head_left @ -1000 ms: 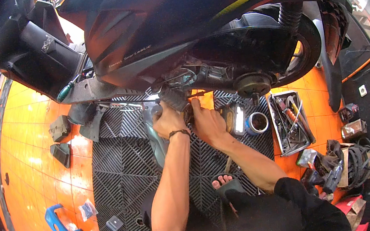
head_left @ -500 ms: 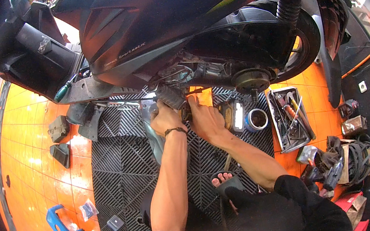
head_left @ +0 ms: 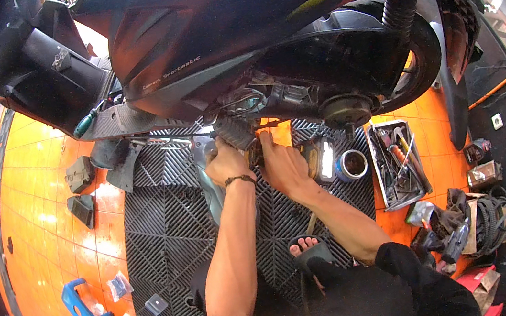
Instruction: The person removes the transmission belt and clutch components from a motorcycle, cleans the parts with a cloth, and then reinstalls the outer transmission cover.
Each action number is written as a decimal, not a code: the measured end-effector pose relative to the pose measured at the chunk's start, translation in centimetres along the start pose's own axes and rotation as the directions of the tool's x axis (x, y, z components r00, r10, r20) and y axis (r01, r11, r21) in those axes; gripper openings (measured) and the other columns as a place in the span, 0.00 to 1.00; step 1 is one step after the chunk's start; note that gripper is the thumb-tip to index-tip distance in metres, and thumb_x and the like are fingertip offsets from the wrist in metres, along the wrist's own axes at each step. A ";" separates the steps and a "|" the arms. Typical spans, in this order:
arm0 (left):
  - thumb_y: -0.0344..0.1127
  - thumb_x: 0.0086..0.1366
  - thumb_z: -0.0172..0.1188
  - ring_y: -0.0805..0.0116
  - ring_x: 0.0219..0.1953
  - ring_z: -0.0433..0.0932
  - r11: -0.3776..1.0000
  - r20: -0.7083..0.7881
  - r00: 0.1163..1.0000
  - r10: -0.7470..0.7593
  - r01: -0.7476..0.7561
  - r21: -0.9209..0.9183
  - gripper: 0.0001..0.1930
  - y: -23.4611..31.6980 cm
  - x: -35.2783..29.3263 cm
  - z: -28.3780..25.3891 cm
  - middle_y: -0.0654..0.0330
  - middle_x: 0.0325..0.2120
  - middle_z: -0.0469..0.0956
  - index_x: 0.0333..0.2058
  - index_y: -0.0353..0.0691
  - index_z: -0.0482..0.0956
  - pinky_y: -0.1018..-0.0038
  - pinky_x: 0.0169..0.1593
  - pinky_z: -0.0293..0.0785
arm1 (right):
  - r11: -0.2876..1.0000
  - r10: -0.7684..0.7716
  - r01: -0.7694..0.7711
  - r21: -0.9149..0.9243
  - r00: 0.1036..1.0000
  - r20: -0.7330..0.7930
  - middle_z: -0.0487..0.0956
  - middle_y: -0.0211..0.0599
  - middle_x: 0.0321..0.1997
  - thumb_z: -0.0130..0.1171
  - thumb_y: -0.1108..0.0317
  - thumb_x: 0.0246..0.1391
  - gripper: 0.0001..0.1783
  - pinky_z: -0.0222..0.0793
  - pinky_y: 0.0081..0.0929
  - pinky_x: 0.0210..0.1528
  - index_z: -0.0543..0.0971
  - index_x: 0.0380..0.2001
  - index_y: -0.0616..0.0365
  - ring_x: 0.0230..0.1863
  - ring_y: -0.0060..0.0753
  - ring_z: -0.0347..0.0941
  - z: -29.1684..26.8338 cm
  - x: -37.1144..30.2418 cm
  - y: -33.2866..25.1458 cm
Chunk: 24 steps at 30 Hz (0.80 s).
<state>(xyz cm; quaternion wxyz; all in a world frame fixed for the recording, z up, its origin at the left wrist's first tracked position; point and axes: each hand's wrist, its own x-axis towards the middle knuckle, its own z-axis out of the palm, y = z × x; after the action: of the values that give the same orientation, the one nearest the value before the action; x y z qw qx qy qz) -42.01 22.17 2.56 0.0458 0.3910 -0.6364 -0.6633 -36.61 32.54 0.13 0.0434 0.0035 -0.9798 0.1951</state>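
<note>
Under the scooter (head_left: 286, 29), a ribbed black part (head_left: 235, 132) sits beneath the engine; the left hand (head_left: 227, 162) clamps its lower end. Just right, the right hand (head_left: 283, 165) curls, grip unclear. Further right stands a tool tray (head_left: 377, 165).

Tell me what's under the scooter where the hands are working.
Under the scooter lies a black ribbed mat on the orange floor. Both hands, left hand and right hand, reach its exposed underside beside a work light. What they grip is covered.

Small clear plastic bag (head_left: 118, 286) on orange floor beside blue stool (head_left: 84, 309)
</note>
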 end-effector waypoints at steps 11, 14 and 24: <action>0.42 0.63 0.62 0.62 0.33 0.84 0.998 0.038 0.999 0.002 -0.004 0.063 0.17 0.0 0.9 0.0 0.52 0.33 0.86 0.35 0.28 0.83 0.66 0.38 0.77 | 0.999 0.037 -0.037 0.013 0.999 0.003 0.80 0.61 0.25 0.57 0.76 0.47 0.35 0.76 0.53 0.32 0.63 0.61 0.72 0.30 0.63 0.81 -0.2 0.2 -0.7; 0.41 0.64 0.62 0.63 0.32 0.83 0.980 0.107 0.993 -0.045 0.064 -0.186 0.17 -0.8 1.6 0.2 0.53 0.33 0.85 0.35 0.28 0.83 0.68 0.37 0.77 | 1.000 0.020 -0.019 0.021 1.000 -0.024 0.80 0.61 0.25 0.57 0.76 0.46 0.36 0.76 0.53 0.32 0.64 0.61 0.72 0.30 0.63 0.81 -0.2 0.1 -0.7; 0.40 0.66 0.60 0.65 0.31 0.81 0.999 0.146 0.989 0.034 -0.028 -0.043 0.15 -2.3 3.0 0.3 0.56 0.32 0.84 0.35 0.29 0.81 0.69 0.35 0.76 | 1.000 0.014 -0.014 0.024 1.000 -0.015 0.80 0.62 0.25 0.58 0.76 0.45 0.36 0.77 0.52 0.33 0.65 0.60 0.75 0.31 0.64 0.81 -0.1 0.3 -0.4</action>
<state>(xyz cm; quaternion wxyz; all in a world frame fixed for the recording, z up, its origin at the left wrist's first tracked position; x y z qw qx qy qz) -43.27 21.15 -0.87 0.0174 0.3303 -0.6304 -0.7023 -36.91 32.17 0.40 0.0492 -0.0043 -0.9771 0.2071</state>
